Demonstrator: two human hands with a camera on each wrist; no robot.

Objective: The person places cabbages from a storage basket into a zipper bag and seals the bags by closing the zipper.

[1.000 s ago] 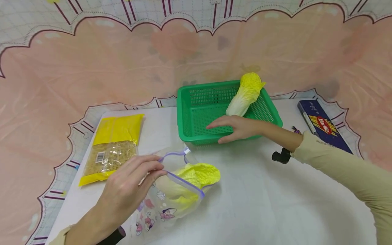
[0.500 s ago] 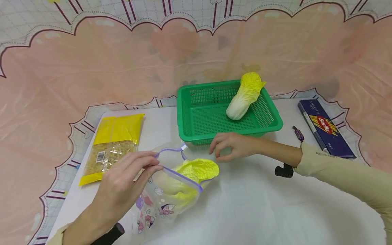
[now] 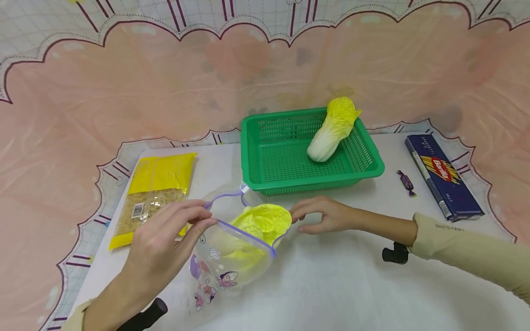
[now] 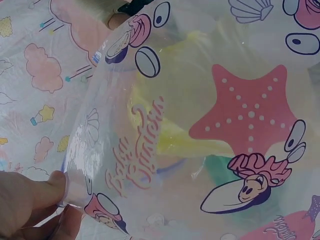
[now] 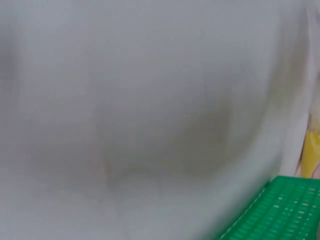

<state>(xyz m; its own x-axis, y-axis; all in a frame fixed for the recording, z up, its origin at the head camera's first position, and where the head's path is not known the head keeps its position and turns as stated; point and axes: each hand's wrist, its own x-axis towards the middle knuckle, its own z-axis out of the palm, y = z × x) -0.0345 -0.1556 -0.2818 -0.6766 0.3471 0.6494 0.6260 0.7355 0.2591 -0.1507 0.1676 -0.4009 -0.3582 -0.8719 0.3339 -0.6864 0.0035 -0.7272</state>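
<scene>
A white table [image 3: 331,280] against a patterned cloth [image 3: 165,92] suggests a tabletop set-up; the room itself is unclear.

The near bag [image 3: 232,262] is thin, clear plastic, smooth and glossy, with creases catching light. The cabbage leaf [image 3: 271,220] at its mouth looks matt and crinkled. The far basket [image 3: 285,165] is perforated plastic with a low sheen. At left, the packet [image 3: 159,177] is shiny film; at right, the box [image 3: 444,177] looks like smooth card. The sleeve [image 3: 468,250] is matt cloth.
</scene>
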